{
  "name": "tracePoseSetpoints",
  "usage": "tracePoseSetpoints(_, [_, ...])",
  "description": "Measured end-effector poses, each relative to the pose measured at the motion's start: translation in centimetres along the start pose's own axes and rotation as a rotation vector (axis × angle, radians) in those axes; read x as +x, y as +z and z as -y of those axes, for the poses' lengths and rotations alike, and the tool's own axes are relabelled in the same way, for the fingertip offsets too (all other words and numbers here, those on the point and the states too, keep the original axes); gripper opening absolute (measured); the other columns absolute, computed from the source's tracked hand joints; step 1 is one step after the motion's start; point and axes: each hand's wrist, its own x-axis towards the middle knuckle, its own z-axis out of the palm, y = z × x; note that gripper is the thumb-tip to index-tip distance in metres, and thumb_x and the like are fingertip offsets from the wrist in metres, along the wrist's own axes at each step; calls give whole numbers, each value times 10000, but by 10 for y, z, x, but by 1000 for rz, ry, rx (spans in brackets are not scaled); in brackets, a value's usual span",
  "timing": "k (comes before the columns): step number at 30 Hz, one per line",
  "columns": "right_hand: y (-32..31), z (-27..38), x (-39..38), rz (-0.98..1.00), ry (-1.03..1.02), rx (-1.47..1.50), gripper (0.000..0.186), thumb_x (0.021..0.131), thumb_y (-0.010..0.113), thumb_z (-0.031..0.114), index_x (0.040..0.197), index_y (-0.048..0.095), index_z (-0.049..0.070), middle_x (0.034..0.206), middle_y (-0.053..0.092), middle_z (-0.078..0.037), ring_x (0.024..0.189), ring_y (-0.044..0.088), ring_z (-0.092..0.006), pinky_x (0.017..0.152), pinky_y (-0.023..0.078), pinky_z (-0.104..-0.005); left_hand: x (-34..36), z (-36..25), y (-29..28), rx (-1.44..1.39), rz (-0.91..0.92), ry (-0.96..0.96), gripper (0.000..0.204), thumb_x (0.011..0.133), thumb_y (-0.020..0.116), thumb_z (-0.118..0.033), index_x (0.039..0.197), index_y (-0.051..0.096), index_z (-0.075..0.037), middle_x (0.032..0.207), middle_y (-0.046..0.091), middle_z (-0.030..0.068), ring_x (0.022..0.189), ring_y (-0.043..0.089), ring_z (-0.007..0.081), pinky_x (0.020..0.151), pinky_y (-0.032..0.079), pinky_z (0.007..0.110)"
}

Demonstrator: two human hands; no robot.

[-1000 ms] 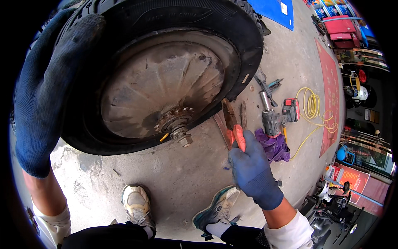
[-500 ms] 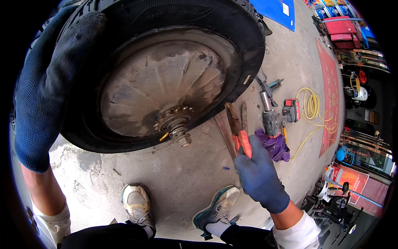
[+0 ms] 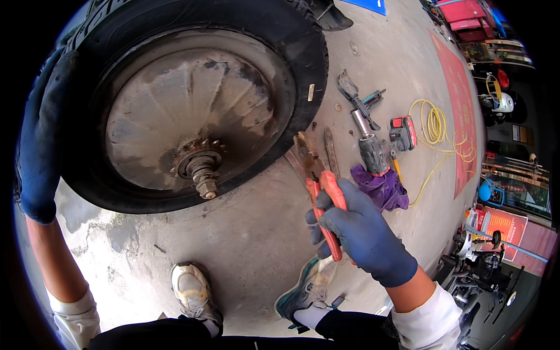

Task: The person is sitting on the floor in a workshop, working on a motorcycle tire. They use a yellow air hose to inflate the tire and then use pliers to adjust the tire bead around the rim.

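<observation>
A black tyre (image 3: 303,70) on a dirty grey hub (image 3: 184,96) fills the upper left; a toothed sprocket and threaded axle with nuts (image 3: 204,175) stick out of it. My left hand (image 3: 41,134), in a blue knit glove, holds the tyre's left side, its fingertips partly hidden. In my gloved right hand (image 3: 367,239) are red-handled pliers (image 3: 326,192), their rusty jaws beside the tyre's lower right edge. Two flat metal bars (image 3: 331,149) lie on the floor behind the pliers.
An impact tool (image 3: 373,151), battery (image 3: 402,133), purple cloth (image 3: 391,192) and yellow hose (image 3: 434,122) lie right on the concrete floor. A red mat (image 3: 452,76) lies beyond. Scooters (image 3: 472,274) and shelved goods line the right edge. My shoes (image 3: 189,286) are below the wheel.
The wheel and my left hand have shifted leftward in view. The pliers' handles are spread wider, with my right fingers looser around them. The yellow piece by the hub no longer shows.
</observation>
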Motion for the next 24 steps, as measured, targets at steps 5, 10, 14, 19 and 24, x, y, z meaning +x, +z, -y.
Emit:
tracePoseSetpoints(5, [13,8,3,-16,37,26,221,832,494,78,1046,487,24,940,578,-144,747,627,-194,623,523,-310,-1,3,-2,52,0,31,460,994,397,-390,1395,450,-171,1423,435,107,1269,476,280,1045,418,400])
tracePoseSetpoints(10, [19,16,3,-70,80,-35,216,854,501,118,1053,472,38,911,557,-107,725,611,-171,597,520,-302,1,-1,-11,231,72,280,430,1002,391,-354,1394,456,-189,1443,417,101,1290,457,282,1053,413,402])
tracePoseSetpoints(14, [21,13,4,-58,63,-76,216,899,493,189,1056,443,48,847,512,-47,707,578,-128,565,518,-293,0,-1,-16,271,111,358,409,993,427,-294,1391,460,-204,1433,425,110,1285,460,293,1042,428,406])
tracePoseSetpoints(19, [27,19,4,-68,86,-74,190,907,490,173,1036,447,41,844,514,-62,703,578,-131,565,514,-290,-5,-11,-14,167,127,250,403,992,433,-267,1390,461,-205,1431,421,123,1279,464,308,1025,448,411])
tracePoseSetpoints(24, [21,7,6,-21,-228,-303,66,882,504,72,872,504,6,864,473,-130,685,556,-200,571,470,-335,-6,-12,-19,285,92,403,411,986,452,-256,1390,459,-179,1430,408,149,1274,468,316,1012,462,411])
